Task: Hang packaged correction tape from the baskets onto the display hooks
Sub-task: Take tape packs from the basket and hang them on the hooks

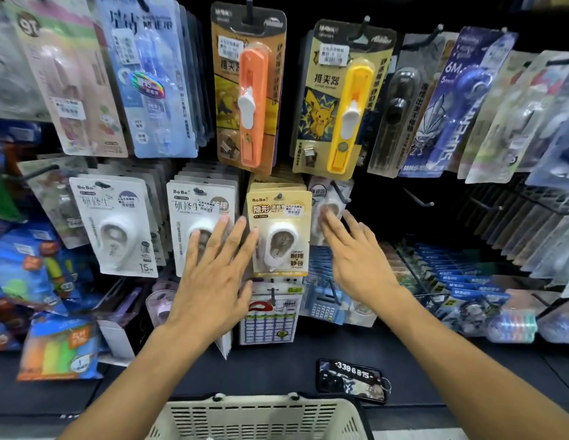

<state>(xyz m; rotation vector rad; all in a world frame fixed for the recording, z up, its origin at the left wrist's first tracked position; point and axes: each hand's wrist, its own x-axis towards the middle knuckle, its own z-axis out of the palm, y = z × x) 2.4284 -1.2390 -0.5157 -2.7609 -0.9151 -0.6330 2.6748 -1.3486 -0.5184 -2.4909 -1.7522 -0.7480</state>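
A beige-carded correction tape pack (pixel 278 230) hangs at the front of a stack on a display hook (pixel 279 196), between my two hands. My left hand (pixel 213 274) is spread with straight fingers over a white-carded correction tape pack (pixel 197 211) just left of the beige one. My right hand (pixel 353 252) reaches with straight fingers to a pale pack (pixel 329 198) on the hook to the right, fingertips touching it. Neither hand holds anything. A cream plastic basket (pixel 257 417) sits below at the bottom edge; its contents are hidden.
More white tape packs (pixel 114 223) hang at the left. Orange (pixel 249 90) and yellow (pixel 340 100) clip-pusher packs hang above. Bare hooks (pixel 419 198) stick out at the right. A phone (pixel 351 381) lies on the dark shelf ledge near the basket.
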